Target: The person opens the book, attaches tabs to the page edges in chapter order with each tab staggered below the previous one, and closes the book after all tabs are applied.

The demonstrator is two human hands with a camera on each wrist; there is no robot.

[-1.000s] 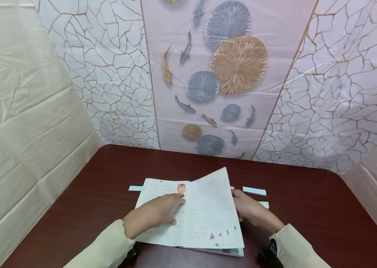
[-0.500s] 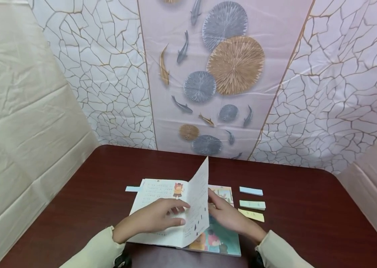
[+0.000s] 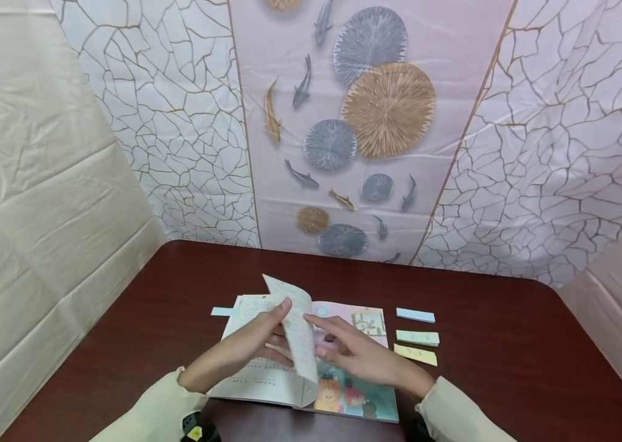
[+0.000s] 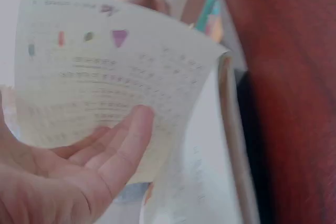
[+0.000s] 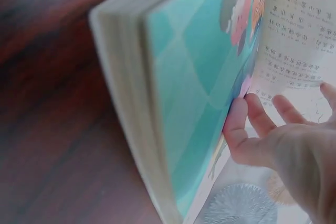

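Note:
An open picture book (image 3: 253, 383) lies on the table, text on its left page and a coloured picture on its right. A single page (image 3: 302, 344) stands curved up between the two sides. My left hand (image 3: 250, 344) holds this page, its thumb on the right face and the fingers on the left face. Printed text and small coloured shapes show on the page in the left wrist view. My right hand (image 3: 363, 353) is over the picture side, its fingers extended, the index fingertip at the raised page. Its fingers (image 5: 257, 114) lie near the page's foot in the right wrist view.
Right of the book lie blue (image 3: 414, 315), green (image 3: 417, 337) and yellow (image 3: 414, 355) sticky-note strips. A blue tab (image 3: 222, 311) sticks out from the book's left edge. The dark red table (image 3: 487, 356) ends at a patterned cloth backdrop (image 3: 338, 153).
The page has swung from the right side over to the left, uncovering the coloured picture. My left hand has taken hold of it, and the right hand has moved left with it.

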